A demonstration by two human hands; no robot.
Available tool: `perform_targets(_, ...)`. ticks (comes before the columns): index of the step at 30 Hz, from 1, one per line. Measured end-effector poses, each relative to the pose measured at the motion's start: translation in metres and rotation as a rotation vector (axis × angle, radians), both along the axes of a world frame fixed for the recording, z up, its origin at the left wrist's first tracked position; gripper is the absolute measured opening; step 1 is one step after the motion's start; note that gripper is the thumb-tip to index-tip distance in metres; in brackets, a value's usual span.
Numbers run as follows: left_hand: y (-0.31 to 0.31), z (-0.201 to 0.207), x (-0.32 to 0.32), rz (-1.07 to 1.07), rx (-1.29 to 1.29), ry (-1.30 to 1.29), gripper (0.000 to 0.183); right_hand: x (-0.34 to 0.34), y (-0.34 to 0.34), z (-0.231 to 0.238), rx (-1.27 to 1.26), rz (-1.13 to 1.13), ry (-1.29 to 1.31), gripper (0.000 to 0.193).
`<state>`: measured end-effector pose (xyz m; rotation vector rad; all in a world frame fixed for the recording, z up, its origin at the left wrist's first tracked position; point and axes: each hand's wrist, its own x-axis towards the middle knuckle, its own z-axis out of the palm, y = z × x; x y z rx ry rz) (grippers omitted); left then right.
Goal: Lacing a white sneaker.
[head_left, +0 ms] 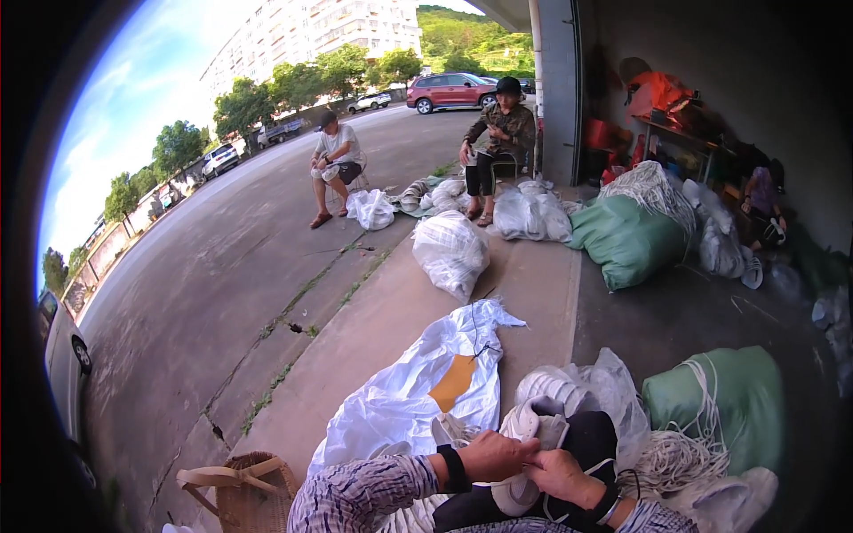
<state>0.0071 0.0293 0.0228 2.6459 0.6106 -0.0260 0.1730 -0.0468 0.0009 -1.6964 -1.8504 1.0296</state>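
Observation:
A white shoe (515, 494) rests on my lap, with its grey-lined opening pointing away from me. My left hand (498, 456) and my right hand (567, 480) meet over its front, fingers pinched close together on a thin white shoelace; the exact grip is partly hidden. Loose strands of lace hang below and beside my right hand. A dark band circles each wrist. Just right of my hands lies a tangled heap of white laces (673, 459). Beyond the shoe are more white shoes (558, 388) bundled in clear plastic.
A white sack (391, 400) spreads on the ground ahead, and a wicker basket (253, 493) stands at near left. Green sacks (724, 400) bulge at right, another (626, 235) farther off. A full white bag (450, 253) stands ahead. Two people sit beyond among bags.

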Motion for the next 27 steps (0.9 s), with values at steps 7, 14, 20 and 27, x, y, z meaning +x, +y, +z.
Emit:
perform_targets(7,0.017,0.008,0.009,-0.208,0.215,-0.025,0.025,0.003,-0.003,-0.003,0.162,0.054,-0.236,0.019)
perform_targets(14,0.007,-0.011,-0.001,-0.107,0.059,-0.172,0.019,0.01,0.005,0.007,-0.006,-0.02,0.059,0.016)
perform_targets(20,0.006,-0.032,-0.011,-0.134,0.045,-0.459,0.015,0.018,0.023,0.002,-0.073,0.196,0.013,0.016)
perform_targets(27,0.008,-0.034,-0.012,-0.07,-0.05,-0.443,0.018,0.057,0.057,0.06,0.136,-0.212,0.201,0.017)
